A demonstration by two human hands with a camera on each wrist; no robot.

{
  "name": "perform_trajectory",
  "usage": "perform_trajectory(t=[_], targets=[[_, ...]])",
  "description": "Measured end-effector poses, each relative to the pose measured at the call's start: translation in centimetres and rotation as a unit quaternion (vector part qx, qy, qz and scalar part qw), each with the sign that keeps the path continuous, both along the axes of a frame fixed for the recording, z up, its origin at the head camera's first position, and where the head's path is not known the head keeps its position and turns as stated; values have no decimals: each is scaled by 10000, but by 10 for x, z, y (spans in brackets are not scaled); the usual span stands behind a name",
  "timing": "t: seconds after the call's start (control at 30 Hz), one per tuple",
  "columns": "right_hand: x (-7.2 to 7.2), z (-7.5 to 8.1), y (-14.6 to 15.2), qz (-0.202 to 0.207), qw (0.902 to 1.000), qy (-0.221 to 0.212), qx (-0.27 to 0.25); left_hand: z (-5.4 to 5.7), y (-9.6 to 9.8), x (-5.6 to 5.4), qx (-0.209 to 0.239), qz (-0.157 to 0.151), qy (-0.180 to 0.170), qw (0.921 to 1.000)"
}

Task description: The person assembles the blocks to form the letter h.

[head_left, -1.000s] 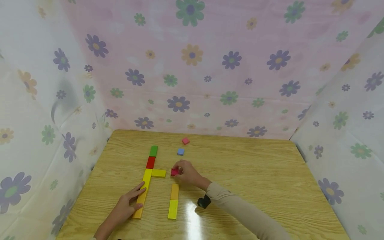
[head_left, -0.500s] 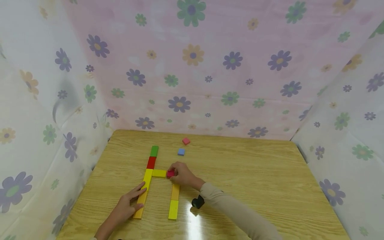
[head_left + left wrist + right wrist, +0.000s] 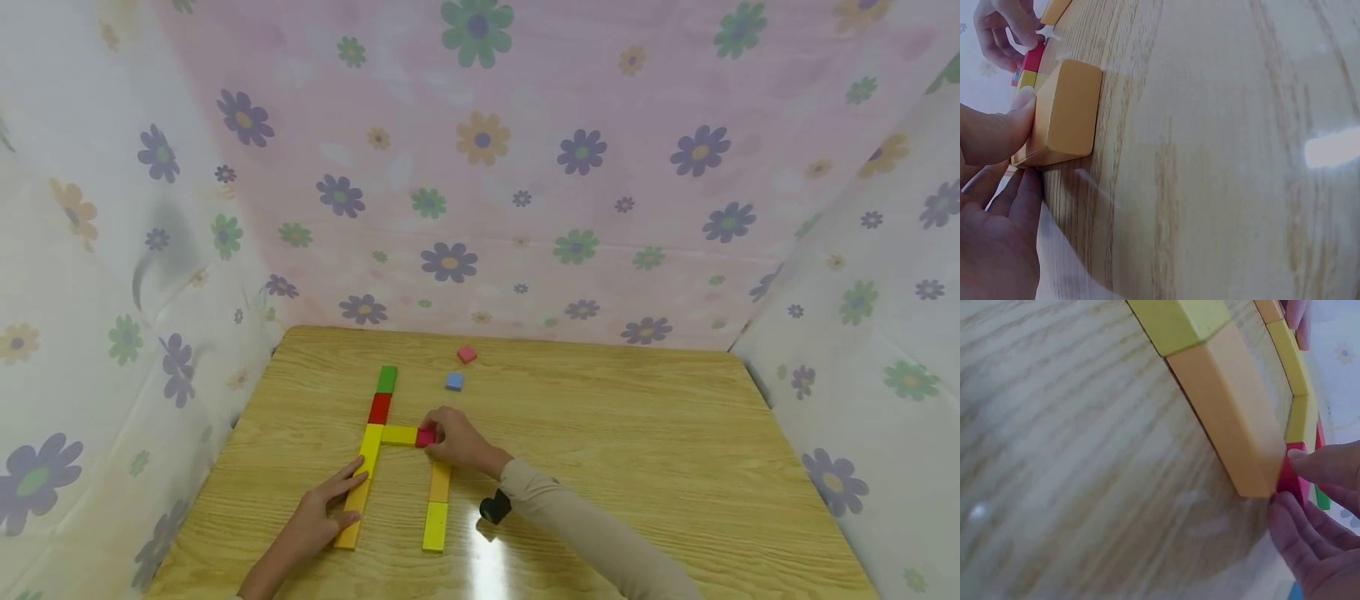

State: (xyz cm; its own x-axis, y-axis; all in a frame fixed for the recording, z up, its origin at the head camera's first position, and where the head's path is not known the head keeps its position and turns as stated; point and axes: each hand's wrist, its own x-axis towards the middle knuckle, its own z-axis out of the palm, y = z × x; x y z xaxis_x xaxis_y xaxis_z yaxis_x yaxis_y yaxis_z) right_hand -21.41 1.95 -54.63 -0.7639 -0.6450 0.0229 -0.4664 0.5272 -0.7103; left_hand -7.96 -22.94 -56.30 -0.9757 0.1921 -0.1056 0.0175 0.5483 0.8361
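My right hand [image 3: 459,438] pinches a small crimson block [image 3: 425,437] between thumb and fingers. The block's end meets a yellow block [image 3: 399,436] that reaches sideways from a long row. In the right wrist view, the crimson block [image 3: 1293,469] sits right at the corner of an orange block [image 3: 1222,406]. Along the row's lower part lies my left hand [image 3: 312,512], thumb on one side and fingers on the other, holding the orange block [image 3: 1072,112]. Farther up that row come a yellow block [image 3: 372,442], a red block [image 3: 379,409] and a green block [image 3: 387,379].
A shorter row of an orange block [image 3: 441,483] and a yellow block [image 3: 435,527] runs beside the long one. Behind the right hand lie a blue block [image 3: 453,382] and a pink block [image 3: 467,355]. Flowered cloth [image 3: 525,250] hangs around the wooden table [image 3: 637,433].
The right hand has slid the crimson block left until it meets the sideways yellow block, closing the gap between them. The left hand has stayed in place.
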Motion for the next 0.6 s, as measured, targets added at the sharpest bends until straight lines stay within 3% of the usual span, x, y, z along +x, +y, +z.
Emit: perform_trajectory(t=[0.17,0.6], targets=[[-6,8,5,-70,9998,-175,-90,0,0,0,134,51,-96,9999],[-40,12,16,-431,9974,571,21,-3,-3,0,313,-138,39,9994]])
